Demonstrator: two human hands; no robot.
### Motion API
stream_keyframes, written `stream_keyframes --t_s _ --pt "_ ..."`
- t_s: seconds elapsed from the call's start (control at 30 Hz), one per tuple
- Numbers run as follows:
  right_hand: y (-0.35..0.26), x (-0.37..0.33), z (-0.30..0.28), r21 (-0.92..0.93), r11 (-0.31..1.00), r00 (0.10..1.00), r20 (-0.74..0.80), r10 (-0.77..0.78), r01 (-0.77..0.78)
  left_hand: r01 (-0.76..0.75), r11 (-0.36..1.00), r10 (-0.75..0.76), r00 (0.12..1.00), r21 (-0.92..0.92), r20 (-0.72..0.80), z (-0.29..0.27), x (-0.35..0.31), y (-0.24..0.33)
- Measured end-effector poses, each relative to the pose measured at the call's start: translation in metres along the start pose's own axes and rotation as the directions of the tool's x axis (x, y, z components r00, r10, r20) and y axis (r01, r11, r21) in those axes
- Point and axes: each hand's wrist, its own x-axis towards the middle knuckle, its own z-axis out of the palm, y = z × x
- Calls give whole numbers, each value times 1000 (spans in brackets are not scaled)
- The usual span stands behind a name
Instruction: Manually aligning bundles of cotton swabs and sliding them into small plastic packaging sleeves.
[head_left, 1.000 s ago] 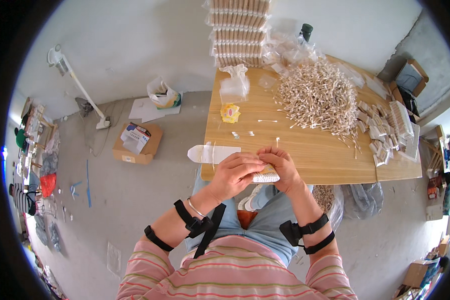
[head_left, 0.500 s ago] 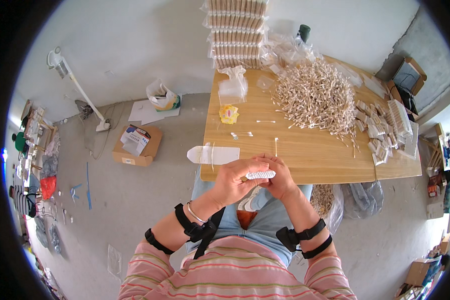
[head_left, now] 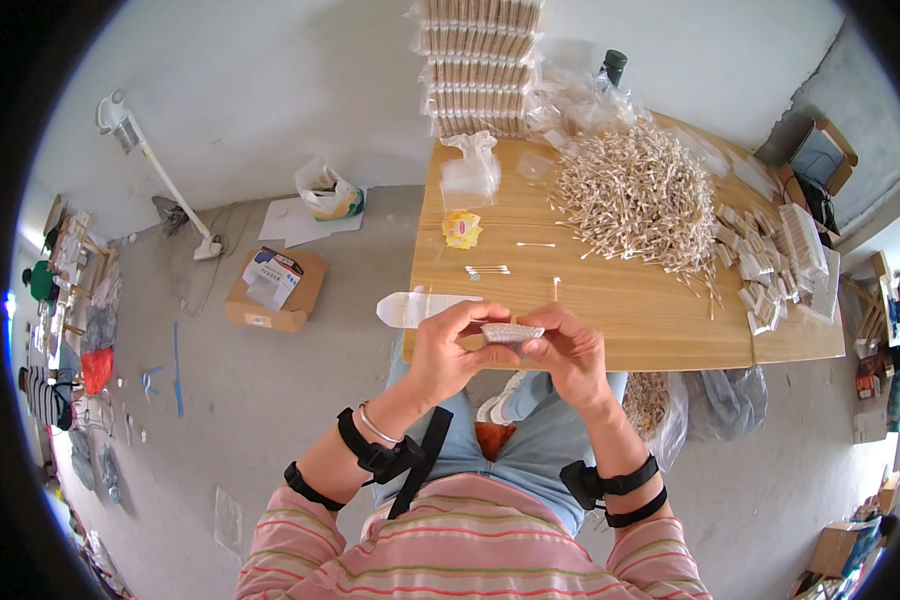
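Observation:
Above the table's near edge, both my hands hold a bundle of cotton swabs (head_left: 513, 332), its packed white tips facing up. My left hand (head_left: 445, 350) pinches its left end between thumb and fingers. My right hand (head_left: 576, 362) grips the other end, thumb in front. Whether a clear bag wraps the bundle's lower part, I cannot tell. Next to my left hand lies a white card strip (head_left: 415, 310) with a pointed end. A few loose cotton swabs (head_left: 487, 269) lie beyond the hands. A big heap of cotton swabs (head_left: 635, 195) covers the table's far right.
On the wooden table (head_left: 610, 310) are yellow packets (head_left: 461, 229), clear plastic bags (head_left: 470, 172), a tall stack of bagged swabs (head_left: 480, 70) and white-ended bundles (head_left: 758, 262). A cardboard box (head_left: 305, 290) stands on the floor at left; a grey plastic bag (head_left: 725, 400) lies below the table.
My hands have moved apart to the bundle's two ends. The bundle has turned, so more of its side shows; the right hand no longer cups it from behind.

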Motion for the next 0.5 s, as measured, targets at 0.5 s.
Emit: stream_keyframes --t_s 0.5 --pt "-20 5 4 -301 947 993 -2 -117 111 -134 968 133 991 211 21 -2 -6 10"
